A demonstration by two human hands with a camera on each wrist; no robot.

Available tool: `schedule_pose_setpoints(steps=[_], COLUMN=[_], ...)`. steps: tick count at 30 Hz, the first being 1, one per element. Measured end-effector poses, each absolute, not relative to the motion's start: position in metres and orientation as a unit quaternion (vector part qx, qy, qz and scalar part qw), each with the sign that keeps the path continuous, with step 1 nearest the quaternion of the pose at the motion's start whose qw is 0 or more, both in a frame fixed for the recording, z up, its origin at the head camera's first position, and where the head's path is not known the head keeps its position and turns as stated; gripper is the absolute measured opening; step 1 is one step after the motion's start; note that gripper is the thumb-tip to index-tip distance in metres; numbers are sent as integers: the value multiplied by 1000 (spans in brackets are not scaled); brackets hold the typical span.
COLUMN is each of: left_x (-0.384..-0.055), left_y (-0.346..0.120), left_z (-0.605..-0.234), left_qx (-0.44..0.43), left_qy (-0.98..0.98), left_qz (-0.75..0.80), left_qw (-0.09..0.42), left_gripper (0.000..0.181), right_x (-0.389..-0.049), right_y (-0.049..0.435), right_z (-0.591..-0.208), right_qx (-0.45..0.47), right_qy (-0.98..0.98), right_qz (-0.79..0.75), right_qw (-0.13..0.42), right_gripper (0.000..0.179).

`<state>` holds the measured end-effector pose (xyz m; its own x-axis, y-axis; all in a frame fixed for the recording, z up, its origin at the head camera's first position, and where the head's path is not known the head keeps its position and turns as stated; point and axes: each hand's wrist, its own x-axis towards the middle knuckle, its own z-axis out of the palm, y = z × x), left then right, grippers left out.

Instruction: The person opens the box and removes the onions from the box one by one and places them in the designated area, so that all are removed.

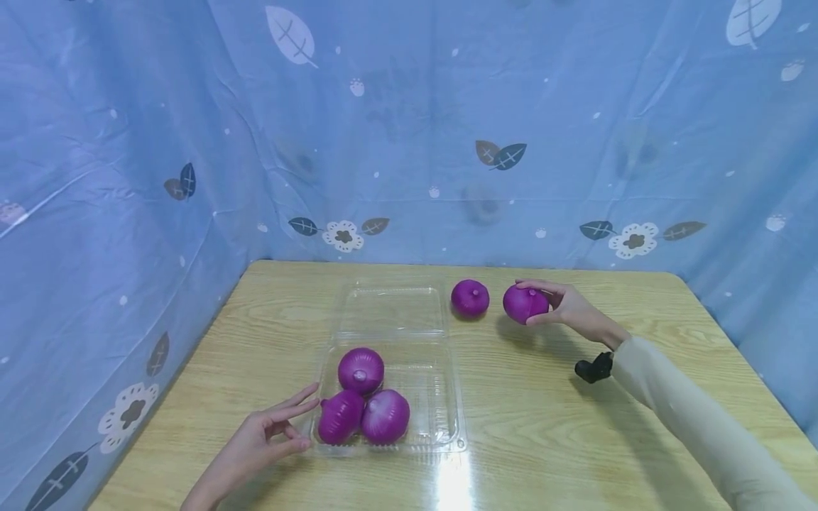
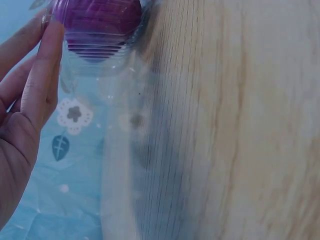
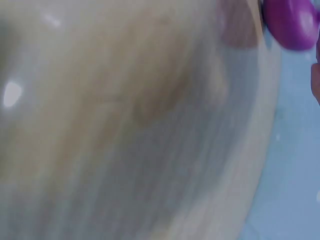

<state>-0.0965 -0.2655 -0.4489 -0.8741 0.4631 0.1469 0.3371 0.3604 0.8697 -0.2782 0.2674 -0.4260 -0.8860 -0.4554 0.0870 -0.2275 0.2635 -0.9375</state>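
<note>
**Purple onion gripped at far right of tabletop**

Right hand (image 1: 569, 306) curled around a purple onion (image 1: 524, 303), thumb and fingers clasping it just above the wooden tabletop (image 1: 543, 426). Second loose onion (image 1: 470, 297) just beside it, to the left. Left hand (image 1: 265, 436) spread, fingers straight, touching the near-left edge of a clear plastic tray (image 1: 441, 419). Three more onions (image 1: 364, 401) clustered in the tray's near half, next to the left fingertips.

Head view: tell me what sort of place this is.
Probably a makeshift recording corner, not a kitchen: a wooden table is screened on all sides by a blue leaf-and-flower printed curtain. On it sit only a clear plastic clamshell tray and purple onions, one gripped by the right hand.
</note>
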Motion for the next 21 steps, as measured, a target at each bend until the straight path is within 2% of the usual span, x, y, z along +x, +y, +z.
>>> schedule_pose_setpoints(steps=[9, 21], left_x=[-98, -98], left_y=[-266, -267], left_z=[-452, -454], left_qx=[280, 298], left_qy=[807, 802], left_qz=[518, 516], left_qw=[46, 39], left_gripper=[52, 52], right_x=[-308, -333], right_y=[269, 266], right_z=[-429, -440], right_qx=[-171, -175], right_qy=[815, 821], right_qz=[-546, -535], right_qw=[88, 99], right_gripper=[71, 72])
